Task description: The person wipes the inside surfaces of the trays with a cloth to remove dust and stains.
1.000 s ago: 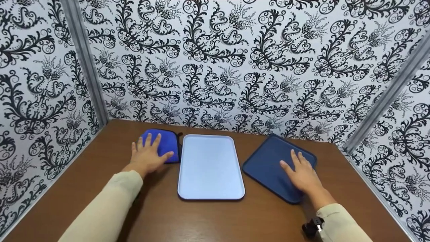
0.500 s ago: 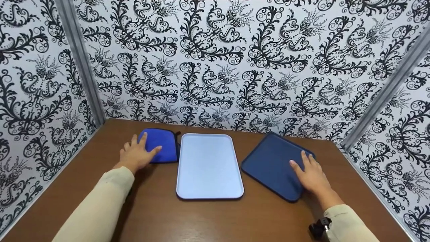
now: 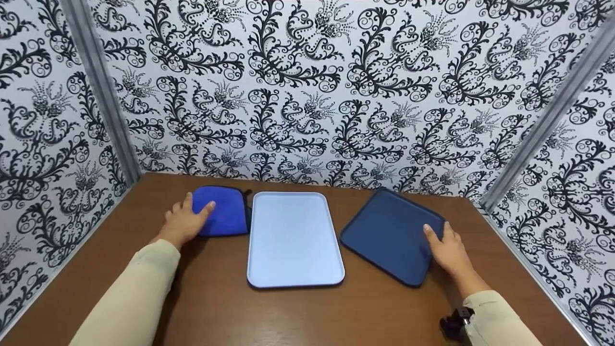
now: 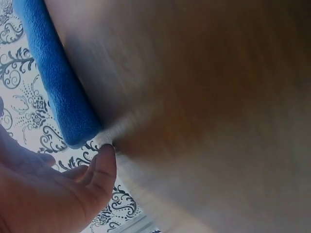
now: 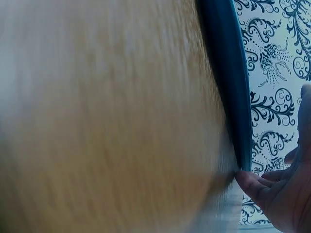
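The left hand [image 3: 183,224], at centre left of the head view, lies by the left edge of the pouch [image 3: 223,211]; its grip is slack, thumb parted from the fingers and over the pouch, with no hold taken. The right hand [image 3: 449,249], at centre right, has its grip similarly loose at the right edge of the navy tray [image 3: 391,235]; whether it touches firmly I cannot tell. The pale tray [image 3: 294,240] lies mid-frame between them, flat on the desk [image 3: 269,317].
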The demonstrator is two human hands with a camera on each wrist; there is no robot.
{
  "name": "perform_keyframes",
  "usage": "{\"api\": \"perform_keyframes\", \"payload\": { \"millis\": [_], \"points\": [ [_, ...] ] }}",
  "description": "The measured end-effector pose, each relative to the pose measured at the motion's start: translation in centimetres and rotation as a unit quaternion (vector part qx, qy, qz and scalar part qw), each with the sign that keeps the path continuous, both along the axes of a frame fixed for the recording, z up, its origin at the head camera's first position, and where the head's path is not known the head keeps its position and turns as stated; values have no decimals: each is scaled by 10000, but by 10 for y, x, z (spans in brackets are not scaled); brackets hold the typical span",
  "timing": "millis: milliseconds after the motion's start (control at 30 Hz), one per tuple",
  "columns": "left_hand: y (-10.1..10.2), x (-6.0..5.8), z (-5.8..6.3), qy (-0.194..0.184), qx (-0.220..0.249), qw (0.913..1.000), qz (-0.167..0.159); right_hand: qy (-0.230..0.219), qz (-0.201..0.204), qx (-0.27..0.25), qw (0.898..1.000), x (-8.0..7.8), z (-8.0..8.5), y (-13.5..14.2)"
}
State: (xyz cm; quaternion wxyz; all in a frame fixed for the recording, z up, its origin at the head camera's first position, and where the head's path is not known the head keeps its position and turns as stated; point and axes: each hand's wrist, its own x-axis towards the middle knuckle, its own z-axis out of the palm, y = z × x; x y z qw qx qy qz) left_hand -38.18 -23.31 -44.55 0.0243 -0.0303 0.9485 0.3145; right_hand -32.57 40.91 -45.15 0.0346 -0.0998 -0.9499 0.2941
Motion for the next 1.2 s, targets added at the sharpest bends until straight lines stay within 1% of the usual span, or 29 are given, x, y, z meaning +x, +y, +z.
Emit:
{"api": "perform_keyframes", "payload": {
  "millis": [167, 233, 267, 300, 367, 467, 533, 567, 700, 867, 1000, 1100, 1200],
  "points": [
    [-5, -2, 6, -237, 504, 9983, 168, 142, -277, -261, 9992, -1, 1, 3],
    [-8, -3, 7, -311, 675, 9969, 260, 183, -403, -514, 9977, 0, 2, 4],
    [-10, -3, 8, -367, 742, 9961, 302, 184, -477, -723, 9961, 0, 1, 5],
    [-11, -4, 8, -421, 799, 9954, 332, 160, -555, -977, 9935, 1, 1, 6],
    [-14, -5, 9, -520, 864, 9942, 380, 63, -680, -1572, 9852, 1, 1, 7],
    [-16, -4, 9, -566, 877, 9936, 427, -10, -812, -2347, 9687, 2, 2, 9],
    [-18, -4, 9, -521, 854, 9940, 432, -14, -859, -2639, 9607, 1, 3, 10],
    [-18, -4, 9, -493, 833, 9943, 437, -18, -875, -2720, 9583, 1, 3, 10],
    [-22, -6, 7, -341, 636, 9966, 397, -22, -919, -2888, 9530, 0, 2, 9],
    [-28, -13, 1, -97, 412, 9988, 259, 85, -975, -2935, 9509, -1, -1, 9],
    [-28, -13, 0, 159, 228, 9995, 124, 94, -1017, -2916, 9511, -2, -4, 10],
    [-26, -11, 1, 333, 224, 9991, 171, 63, -1040, -2843, 9530, -2, -5, 9],
    [-24, -9, 3, 408, 284, 9983, 305, 45, -1045, -2801, 9542, -2, -4, 7]
  ]
}}
